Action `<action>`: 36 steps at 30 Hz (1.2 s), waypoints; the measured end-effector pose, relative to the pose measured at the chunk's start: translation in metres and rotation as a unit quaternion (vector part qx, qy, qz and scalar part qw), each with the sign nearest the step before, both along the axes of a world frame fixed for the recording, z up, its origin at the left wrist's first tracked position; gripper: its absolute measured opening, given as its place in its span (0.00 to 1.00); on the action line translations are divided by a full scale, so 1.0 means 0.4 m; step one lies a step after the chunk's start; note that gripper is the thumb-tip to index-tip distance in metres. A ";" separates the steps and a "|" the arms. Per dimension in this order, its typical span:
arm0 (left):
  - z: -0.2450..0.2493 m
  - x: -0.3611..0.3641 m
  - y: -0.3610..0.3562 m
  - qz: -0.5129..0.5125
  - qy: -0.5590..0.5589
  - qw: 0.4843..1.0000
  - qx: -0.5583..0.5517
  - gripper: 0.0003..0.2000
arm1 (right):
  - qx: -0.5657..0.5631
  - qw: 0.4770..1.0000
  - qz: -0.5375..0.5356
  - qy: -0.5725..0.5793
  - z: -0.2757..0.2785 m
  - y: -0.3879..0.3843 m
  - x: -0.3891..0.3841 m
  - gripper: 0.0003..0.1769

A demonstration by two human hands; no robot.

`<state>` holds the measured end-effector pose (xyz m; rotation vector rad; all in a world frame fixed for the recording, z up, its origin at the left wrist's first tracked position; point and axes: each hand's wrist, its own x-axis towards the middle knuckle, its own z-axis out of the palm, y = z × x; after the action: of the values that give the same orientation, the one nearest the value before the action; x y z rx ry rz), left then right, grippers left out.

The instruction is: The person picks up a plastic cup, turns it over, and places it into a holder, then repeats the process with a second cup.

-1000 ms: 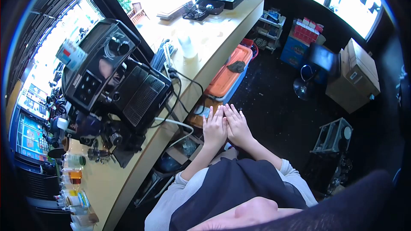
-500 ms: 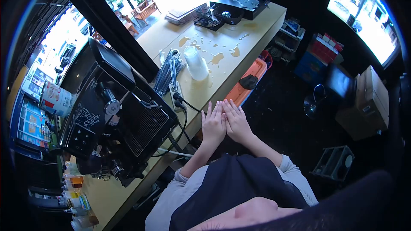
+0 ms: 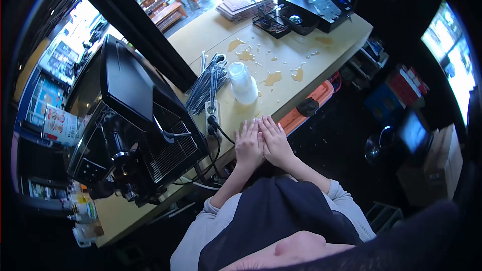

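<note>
My left hand (image 3: 248, 145) is stretched out, its fingers straight and pointing toward the counter (image 3: 201, 25). Against its side lies my right hand (image 3: 275, 142), also with straight fingers, and the two overlap at the thumbs. Nothing shows in either hand; the palms face down and are hidden. Just beyond the fingertips a stack of translucent plastic cups (image 3: 244, 84) stands on the counter. Left of the cups lies a bundle of wrapped straws (image 3: 203, 88), beside a power strip (image 3: 211, 110) with black plugs. Brown liquid puddles (image 3: 272, 78) spread over the counter behind the cups.
A black espresso machine (image 3: 135, 120) fills the counter's left side. At the back are a stack of papers (image 3: 241, 6) and a black wire tray (image 3: 271, 20). An orange bin (image 3: 316, 101) with a dark cloth (image 3: 307, 107) stands below the counter edge. Cardboard boxes (image 3: 442, 158) stand at right.
The view has turned left, so the counter, cups and bin appear further right. My hands stay together in nearly the same pose.
</note>
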<state>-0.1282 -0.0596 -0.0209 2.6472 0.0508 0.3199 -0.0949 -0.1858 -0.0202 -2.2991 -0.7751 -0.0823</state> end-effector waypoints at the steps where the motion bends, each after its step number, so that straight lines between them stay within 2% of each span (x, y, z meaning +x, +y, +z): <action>1: -0.001 0.017 -0.005 0.017 -0.003 1.000 0.000 0.24 | -0.002 1.000 0.015 0.000 -0.001 -0.003 0.022 0.30; 6: 0.017 0.104 -0.035 0.100 0.003 0.995 -0.003 0.25 | -0.004 0.995 0.096 -0.021 0.022 -0.014 0.162 0.30; 13: 0.022 0.195 -0.074 0.148 -0.035 0.988 0.005 0.23 | 0.039 0.984 0.168 -0.034 0.006 -0.036 0.300 0.30; 18: 0.017 0.225 -0.077 0.183 -0.068 0.981 0.000 0.22 | 0.106 0.969 0.222 -0.041 0.035 -0.042 0.366 0.31; 21: 0.036 0.235 -0.051 0.235 -0.084 0.968 -0.011 0.21 | 0.162 0.958 0.235 -0.041 0.043 -0.036 0.413 0.32; 23: 0.034 0.247 -0.020 0.281 -0.132 0.950 0.026 0.21 | 0.193 0.951 0.238 -0.039 0.058 -0.022 0.446 0.32; 25: 0.022 0.264 0.006 0.299 -0.137 0.944 0.017 0.24 | 0.235 0.948 0.206 -0.053 0.066 -0.003 0.481 0.33; 27: -0.008 0.284 0.031 0.310 -0.086 0.946 0.042 0.31 | 0.247 0.943 0.210 -0.070 0.040 0.041 0.524 0.37; 28: -0.029 0.300 0.048 0.309 -0.050 0.949 0.034 0.43 | 0.259 0.941 0.214 -0.050 0.032 0.066 0.538 0.40; 29: -0.050 0.310 0.057 0.314 -0.052 0.947 0.036 0.43 | 0.271 0.937 0.216 -0.030 0.024 0.092 0.552 0.44; 30: -0.053 0.323 0.054 0.311 -0.057 0.948 0.027 0.47 | 0.276 0.933 0.231 0.016 0.014 0.118 0.567 0.51; 31: -0.058 0.337 0.052 0.308 -0.062 0.949 0.018 0.51 | 0.276 0.932 0.236 0.016 0.012 0.144 0.578 0.51; 33: -0.074 0.364 0.059 0.315 -0.093 0.944 0.045 0.53 | 0.300 0.918 0.259 0.014 0.013 0.188 0.584 0.52; 35: -0.082 0.388 0.064 0.287 -0.127 0.947 -0.070 0.46 | 0.285 0.925 0.247 0.047 0.018 0.205 0.575 0.53; 36: -0.089 0.400 0.067 0.290 -0.127 0.946 -0.070 0.46 | 0.294 0.920 0.248 0.080 0.006 0.219 0.574 0.51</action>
<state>0.0318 -0.0327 -0.0565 2.3738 0.7467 0.8125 0.1348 -0.0981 -0.0179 -1.4802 -1.0548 0.0927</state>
